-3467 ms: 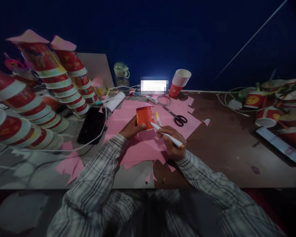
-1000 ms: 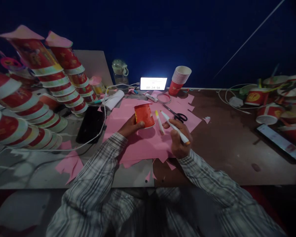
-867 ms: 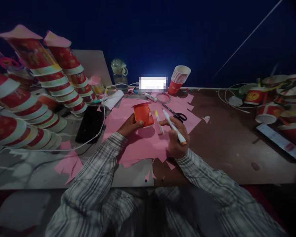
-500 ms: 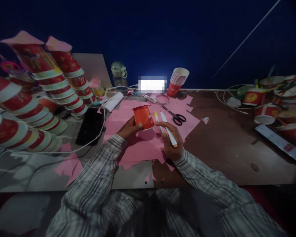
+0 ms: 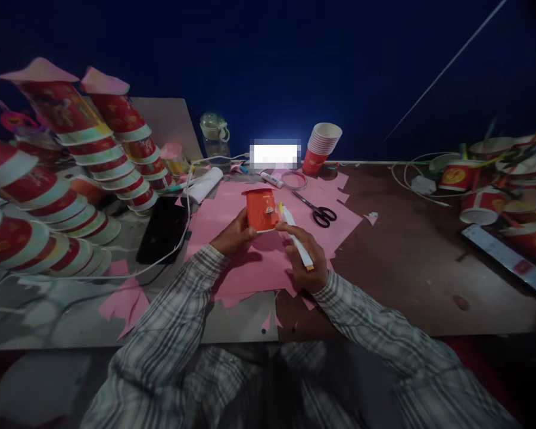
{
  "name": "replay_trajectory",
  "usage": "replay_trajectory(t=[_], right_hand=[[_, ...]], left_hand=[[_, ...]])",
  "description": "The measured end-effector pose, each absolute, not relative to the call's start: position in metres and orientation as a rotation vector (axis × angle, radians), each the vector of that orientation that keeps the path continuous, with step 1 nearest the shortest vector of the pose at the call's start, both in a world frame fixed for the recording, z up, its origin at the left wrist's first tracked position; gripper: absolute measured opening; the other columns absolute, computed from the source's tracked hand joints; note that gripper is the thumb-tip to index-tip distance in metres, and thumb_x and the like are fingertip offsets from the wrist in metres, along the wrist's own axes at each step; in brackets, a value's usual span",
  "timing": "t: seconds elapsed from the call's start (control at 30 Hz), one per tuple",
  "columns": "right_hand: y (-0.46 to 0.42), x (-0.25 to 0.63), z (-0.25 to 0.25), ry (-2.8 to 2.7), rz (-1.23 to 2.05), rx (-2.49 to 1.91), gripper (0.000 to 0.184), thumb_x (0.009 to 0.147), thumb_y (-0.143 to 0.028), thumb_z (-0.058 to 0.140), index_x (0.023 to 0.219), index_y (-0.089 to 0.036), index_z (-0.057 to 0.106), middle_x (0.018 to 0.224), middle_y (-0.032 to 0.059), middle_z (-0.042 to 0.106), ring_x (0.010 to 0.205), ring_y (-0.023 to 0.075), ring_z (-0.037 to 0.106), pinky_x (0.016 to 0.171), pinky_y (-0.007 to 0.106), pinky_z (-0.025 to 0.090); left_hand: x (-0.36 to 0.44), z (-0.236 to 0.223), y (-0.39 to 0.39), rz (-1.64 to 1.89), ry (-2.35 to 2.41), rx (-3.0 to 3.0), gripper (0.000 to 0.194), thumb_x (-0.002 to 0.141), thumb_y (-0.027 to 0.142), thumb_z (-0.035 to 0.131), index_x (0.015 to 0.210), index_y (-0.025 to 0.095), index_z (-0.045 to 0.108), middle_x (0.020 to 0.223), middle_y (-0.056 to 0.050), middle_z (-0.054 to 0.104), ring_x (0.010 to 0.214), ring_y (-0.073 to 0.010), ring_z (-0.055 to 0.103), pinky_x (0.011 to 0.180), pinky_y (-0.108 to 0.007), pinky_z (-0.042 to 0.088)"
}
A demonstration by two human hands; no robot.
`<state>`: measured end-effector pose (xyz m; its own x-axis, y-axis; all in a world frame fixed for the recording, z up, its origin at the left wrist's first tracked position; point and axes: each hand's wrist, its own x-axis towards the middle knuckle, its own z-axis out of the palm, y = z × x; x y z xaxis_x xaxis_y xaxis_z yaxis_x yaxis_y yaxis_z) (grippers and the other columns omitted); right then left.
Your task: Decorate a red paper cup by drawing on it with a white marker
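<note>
Both forearms (image 5: pixel 178 298) extend forward and lean inward. The left hand (image 5: pixel 236 237) is curled in a grip. The right hand (image 5: pixel 310 256), near it, is gripping also.

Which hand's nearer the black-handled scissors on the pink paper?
Right. The right hand, holding an orange-ended white marker, is just on the near side of the scissors; the left hand, holding a red paper cup, is farther to their left.

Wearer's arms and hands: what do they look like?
Left sleeve and right sleeve: long, loose plaid cloth, pale grey-white crossed by dark stripes, reaching the wrists. Five-fingered left hand and right hand: ungloved; no watch or ring I can make out.
</note>
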<state>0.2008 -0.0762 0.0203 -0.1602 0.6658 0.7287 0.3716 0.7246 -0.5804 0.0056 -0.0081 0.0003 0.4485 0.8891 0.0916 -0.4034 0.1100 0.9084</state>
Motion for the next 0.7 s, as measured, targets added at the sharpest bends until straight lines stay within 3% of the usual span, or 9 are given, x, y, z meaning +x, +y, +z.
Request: replay_trajectory(t=[0.17, 0.3, 0.7], right_hand=[[-0.0746, 0.2009, 0.0144, -1.809, 0.331, -0.768, 0.041, 0.099, -0.023, 0.052, 0.141, -0.023, 0.053, 0.128, 0.0141, 0.071, 0.128, 0.0267, 0.065, 0.106, 0.05, 0.057], [-0.0743, 0.2006, 0.011, -1.833, 0.367, -0.729, 0.045, 0.098, -0.02, 0.054, 0.143, -0.024, 0.051, 0.131, 0.0157, 0.07, 0.129, 0.0277, 0.064, 0.106, 0.053, 0.056], [-0.0739, 0.2009, 0.0123, -1.863, 0.391, -0.714, 0.044, 0.099, -0.022, 0.053, 0.142, -0.025, 0.051, 0.134, 0.0148, 0.069, 0.13, 0.0271, 0.063, 0.106, 0.051, 0.056]], left_hand=[[0.005, -0.0023, -0.0042, 0.996, 0.596, 1.133, 0.098, 0.052, 0.053, 0.093, 0.136, 0.024, 0.051, 0.145, -0.015, 0.055, 0.137, -0.0365, 0.05, 0.118, -0.055, 0.036], [0.0075, 0.0021, -0.0046, 1.016, 0.67, 1.175, 0.093, 0.053, 0.046, 0.095, 0.131, 0.022, 0.051, 0.142, -0.015, 0.058, 0.134, -0.0359, 0.054, 0.113, -0.052, 0.043], [0.0088, 0.0047, -0.0069, 1.008, 0.762, 1.123, 0.082, 0.058, 0.038, 0.093, 0.126, 0.018, 0.052, 0.131, -0.014, 0.064, 0.126, -0.0339, 0.06, 0.11, -0.051, 0.045]])
